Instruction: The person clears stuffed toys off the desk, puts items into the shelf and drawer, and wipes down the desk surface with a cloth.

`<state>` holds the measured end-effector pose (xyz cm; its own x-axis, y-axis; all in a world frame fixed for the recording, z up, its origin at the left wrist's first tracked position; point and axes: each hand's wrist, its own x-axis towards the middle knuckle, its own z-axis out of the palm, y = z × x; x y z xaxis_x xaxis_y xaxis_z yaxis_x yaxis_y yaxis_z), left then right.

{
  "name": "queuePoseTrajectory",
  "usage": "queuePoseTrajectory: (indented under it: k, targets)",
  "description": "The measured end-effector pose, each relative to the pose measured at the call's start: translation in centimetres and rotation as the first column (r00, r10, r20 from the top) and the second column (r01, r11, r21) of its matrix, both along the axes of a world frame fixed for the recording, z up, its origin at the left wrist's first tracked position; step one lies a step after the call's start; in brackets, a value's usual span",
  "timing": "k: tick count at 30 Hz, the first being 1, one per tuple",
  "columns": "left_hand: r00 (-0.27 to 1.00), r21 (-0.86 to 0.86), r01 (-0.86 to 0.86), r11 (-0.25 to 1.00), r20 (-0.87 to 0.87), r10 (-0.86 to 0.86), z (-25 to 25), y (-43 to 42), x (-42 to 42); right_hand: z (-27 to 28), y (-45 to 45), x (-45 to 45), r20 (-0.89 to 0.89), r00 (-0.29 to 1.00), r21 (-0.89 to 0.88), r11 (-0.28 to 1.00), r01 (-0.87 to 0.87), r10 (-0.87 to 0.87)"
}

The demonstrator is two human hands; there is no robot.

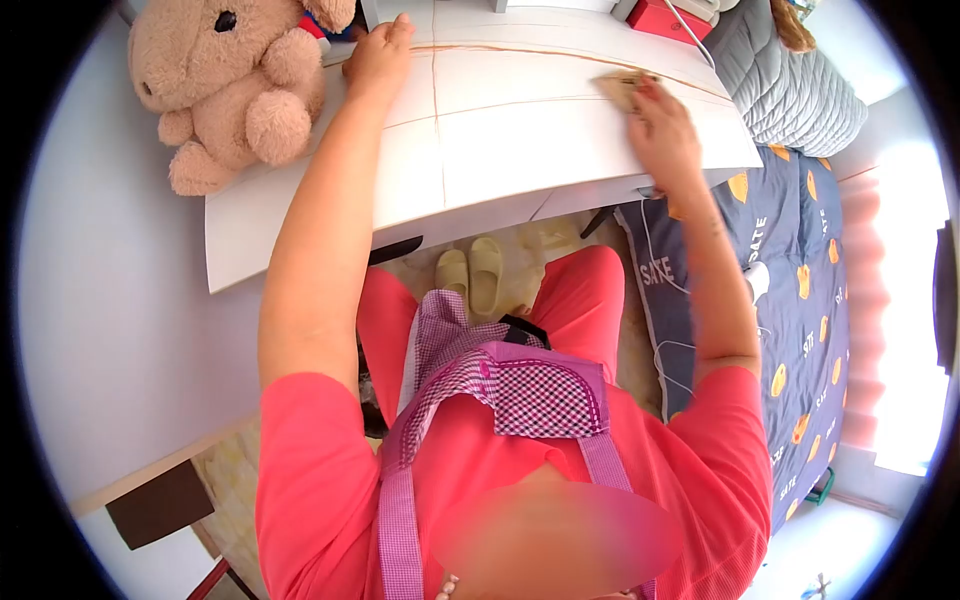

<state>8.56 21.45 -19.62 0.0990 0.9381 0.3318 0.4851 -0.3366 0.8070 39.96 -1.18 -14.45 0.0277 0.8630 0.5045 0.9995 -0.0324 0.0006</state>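
Observation:
A white desk (500, 150) with thin brown lines across its top stretches in front of me. My right hand (662, 130) presses a small tan cloth or pad (620, 88) against the desktop near the right side. At the back left of the desk, my left hand (380, 55) rests by the edge of a shelf; its fingers are partly bunched, and what they touch or hold is not clear. Just left of it sits a brown plush toy (225, 100).
A red box (668, 20) stands at the back right. Beyond the desk's right end lie a grey quilted cushion (790, 90) and a bed with a dark patterned cover (800, 270). Pale green slippers (485, 275) are on the floor under the desk. A white cable hangs near the bed.

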Motion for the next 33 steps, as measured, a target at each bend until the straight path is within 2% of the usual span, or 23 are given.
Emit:
queuePoseTrajectory:
  k: [3,5,9,14,17,20,21,23,24,25,26,27,31,33]
  targets:
    - [1.000,0.015,0.009,1.000,0.000,-0.009,-0.1,0.0,-0.1,0.3,-0.2,-7.7,-0.001,0.974,0.032,0.974,-0.226,0.226]
    - [1.000,0.028,0.010,1.000,0.014,-0.010,-0.1,0.0,-0.2,0.6,-0.6,-12.4,-0.112,0.946,-0.014,0.952,-0.306,0.303]
    - [0.996,0.035,0.018,0.999,0.089,-0.021,0.9,-1.4,0.0,0.4,-0.6,-18.5,-0.149,0.875,0.038,0.887,-0.461,0.461]
    - [0.981,-0.031,0.058,0.998,0.186,-0.052,2.6,-2.8,0.1,0.3,-0.7,-19.0,-0.204,0.791,0.142,0.817,-0.559,0.576]
    - [0.964,0.026,0.101,0.995,0.245,-0.104,1.2,-1.6,-0.3,0.5,-1.2,-16.6,-0.229,0.775,0.134,0.807,-0.575,0.589]
    - [0.968,0.013,0.106,0.994,0.228,-0.107,1.5,-1.8,-0.3,0.6,-1.7,-11.7,-0.148,0.890,0.082,0.902,-0.423,0.431]
    - [0.968,0.012,0.109,0.994,0.224,-0.109,1.4,-1.7,-0.5,0.5,-1.8,-9.7,-0.172,0.905,0.098,0.921,-0.378,0.389]
    - [0.969,0.012,0.122,0.992,0.215,-0.122,1.4,-1.6,-0.7,0.6,-2.3,-5.3,-0.091,0.948,0.178,0.942,-0.284,0.304]
    - [0.969,0.012,0.128,0.992,0.210,-0.128,1.4,-1.6,-0.8,0.8,-2.6,-2.7,-0.155,0.951,0.159,0.957,-0.244,0.268]
    - [0.969,0.010,0.128,0.992,0.213,-0.127,1.5,-1.7,-0.8,0.7,-3.2,-0.3,-0.076,0.982,0.165,0.973,-0.161,0.175]
    - [0.968,0.008,0.128,0.992,0.215,-0.127,1.6,-1.8,-0.8,0.8,-3.9,2.2,-0.092,0.992,0.140,0.987,-0.075,0.088]
    - [0.968,0.006,0.128,0.992,0.217,-0.126,1.7,-1.9,-0.8,0.7,-4.5,4.6,-0.049,0.998,0.117,0.992,0.037,-0.031]
    - [0.970,-0.008,0.132,0.991,0.207,-0.127,1.5,-1.8,-1.0,1.1,-6.2,12.2,-0.062,0.949,0.049,0.949,0.312,-0.309]
    - [0.975,-0.026,0.127,0.992,0.187,-0.120,1.7,-1.8,-1.0,0.6,-5.8,15.9,-0.064,0.927,0.023,0.928,0.372,-0.370]
